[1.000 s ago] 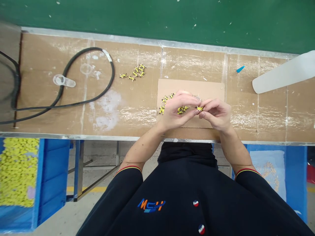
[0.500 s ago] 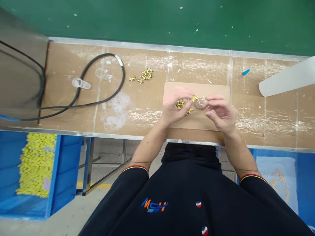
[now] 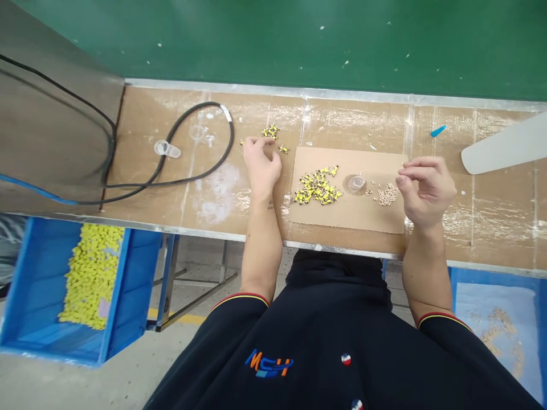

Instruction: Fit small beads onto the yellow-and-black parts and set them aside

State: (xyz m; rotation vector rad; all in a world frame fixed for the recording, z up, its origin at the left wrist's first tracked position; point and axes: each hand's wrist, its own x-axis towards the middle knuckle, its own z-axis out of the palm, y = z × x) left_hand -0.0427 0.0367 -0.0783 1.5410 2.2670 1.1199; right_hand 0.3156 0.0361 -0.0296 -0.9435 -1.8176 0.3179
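My left hand (image 3: pixel 261 165) is over the cardboard tabletop beside a small group of yellow-and-black figures (image 3: pixel 270 132). Its thumb and fingers are curved and apart, and nothing shows between them. Over the right edge of a cardboard sheet (image 3: pixel 342 219), my right hand (image 3: pixel 427 188) pinches a tiny pale piece (image 3: pixel 403 164), mostly covered by the fingertips. A larger pile of yellow-and-black figures (image 3: pixel 318 187) lies on the sheet's left half. At its middle stands a small clear round cup (image 3: pixel 355 183). Tiny beige pieces (image 3: pixel 388 194) are heaped to the cup's right.
A black cable (image 3: pixel 233 134) loops on the left, near a clear plastic cup (image 3: pixel 166 149). A blue tapered piece (image 3: pixel 438 131) and a white cylinder (image 3: pixel 504 142) are at the right. Below the table, a blue bin (image 3: pixel 132 285) holds yellow parts; another blue bin (image 3: pixel 461 276) stands right.
My hands have moved apart from the middle of the sheet, the left toward the small group, the right to the sheet's right edge. The clear round cup and both piles are now uncovered.
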